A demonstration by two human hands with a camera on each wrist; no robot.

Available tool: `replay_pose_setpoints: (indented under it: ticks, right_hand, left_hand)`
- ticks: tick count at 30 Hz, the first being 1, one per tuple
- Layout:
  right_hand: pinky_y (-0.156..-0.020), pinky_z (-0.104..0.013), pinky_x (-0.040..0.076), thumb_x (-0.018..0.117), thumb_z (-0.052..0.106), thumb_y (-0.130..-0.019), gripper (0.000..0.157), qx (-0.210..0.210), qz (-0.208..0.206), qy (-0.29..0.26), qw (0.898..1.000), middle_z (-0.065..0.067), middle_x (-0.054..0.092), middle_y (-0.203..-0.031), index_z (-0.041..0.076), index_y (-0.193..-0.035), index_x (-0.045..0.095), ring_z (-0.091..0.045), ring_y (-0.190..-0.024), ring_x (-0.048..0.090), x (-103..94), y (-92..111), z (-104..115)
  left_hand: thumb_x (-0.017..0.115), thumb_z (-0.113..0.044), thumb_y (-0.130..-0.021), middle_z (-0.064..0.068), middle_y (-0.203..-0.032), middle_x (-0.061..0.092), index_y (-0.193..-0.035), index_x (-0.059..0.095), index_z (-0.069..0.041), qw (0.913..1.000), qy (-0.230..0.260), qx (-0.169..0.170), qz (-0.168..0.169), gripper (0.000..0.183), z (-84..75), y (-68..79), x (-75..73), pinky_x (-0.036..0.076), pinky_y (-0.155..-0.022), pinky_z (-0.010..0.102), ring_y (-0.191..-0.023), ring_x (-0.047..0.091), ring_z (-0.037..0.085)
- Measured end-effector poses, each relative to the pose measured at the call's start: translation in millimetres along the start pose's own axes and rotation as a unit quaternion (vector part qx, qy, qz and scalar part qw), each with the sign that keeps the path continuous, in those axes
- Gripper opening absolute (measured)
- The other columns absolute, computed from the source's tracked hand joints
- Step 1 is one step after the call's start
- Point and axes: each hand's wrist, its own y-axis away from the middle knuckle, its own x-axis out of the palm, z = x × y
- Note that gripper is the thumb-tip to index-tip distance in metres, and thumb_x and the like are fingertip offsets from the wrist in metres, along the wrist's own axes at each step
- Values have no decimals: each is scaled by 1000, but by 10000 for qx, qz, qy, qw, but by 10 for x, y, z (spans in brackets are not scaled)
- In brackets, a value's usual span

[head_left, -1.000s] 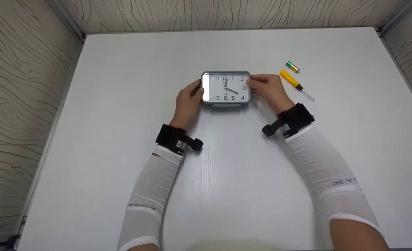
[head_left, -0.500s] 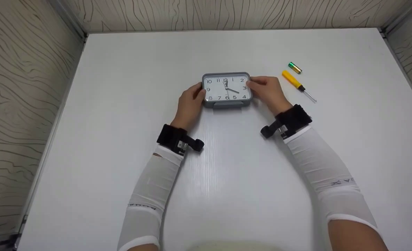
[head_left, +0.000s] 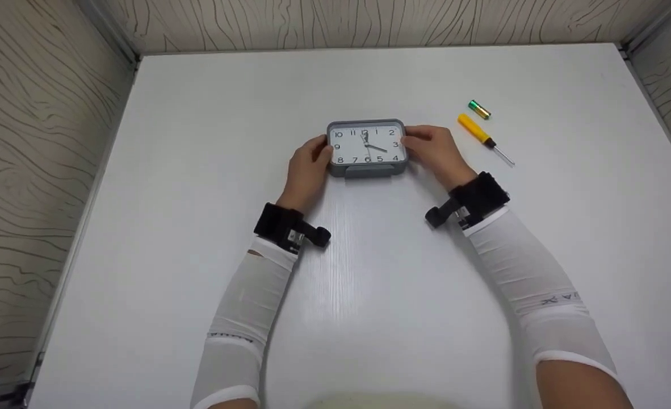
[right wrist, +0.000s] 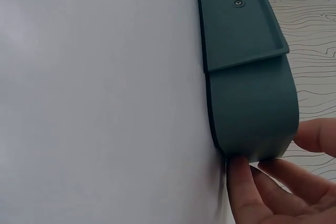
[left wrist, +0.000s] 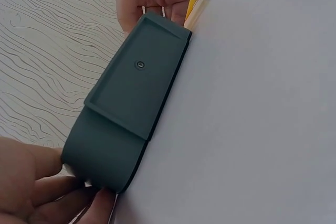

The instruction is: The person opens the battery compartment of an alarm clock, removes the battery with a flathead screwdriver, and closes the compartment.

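A grey alarm clock (head_left: 367, 149) with a white dial faces up at the back middle of the table. My left hand (head_left: 306, 173) grips its left end, thumb at the front rim. At the opposite end, my right hand (head_left: 435, 152) holds the clock with the thumb on the rim beside the 3. Both wrist views show the clock's underside, a raised panel with a screw (left wrist: 140, 65) in it. Fingers of each hand curl under the ends, and the clock's back is hidden.
Right of the clock lies a screwdriver (head_left: 474, 129) with a yellow handle. Just behind it is a green and gold battery (head_left: 479, 109). Wood-patterned walls (head_left: 335, 25) border the white table (head_left: 222, 113) at the back and sides.
The clock has tilted a little, so more of its lower side shows and the bright glare on the dial's left is gone. Both hands have kept their hold.
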Motion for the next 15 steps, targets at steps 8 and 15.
replay_pose_setpoints:
  ticks: [8, 15]
  right_hand:
    - [-111, -34, 43, 58, 18, -101, 50, -475, 395, 269, 9977, -13, 52, -148, 5, -149, 49, -21, -131, 50, -11, 96, 13]
    - [-114, -47, 40, 59, 18, -101, 63, -950, 1155, 920, 9845, -13, 45, -155, 11, -158, 34, -29, -138, 47, -194, 275, 14]
  left_hand:
    - [49, -24, -108, 8, -150, 51, -151, 44, -7, 9999, -98, -40, 124, 47, 24, 0, -36, 34, -115, 28, -138, 47, 18]
    - [48, -26, -108, 3, -156, 45, -153, 43, -13, 9988, -3, 55, 492, 47, -15, 128, -186, 39, -113, 30, -139, 47, 17]
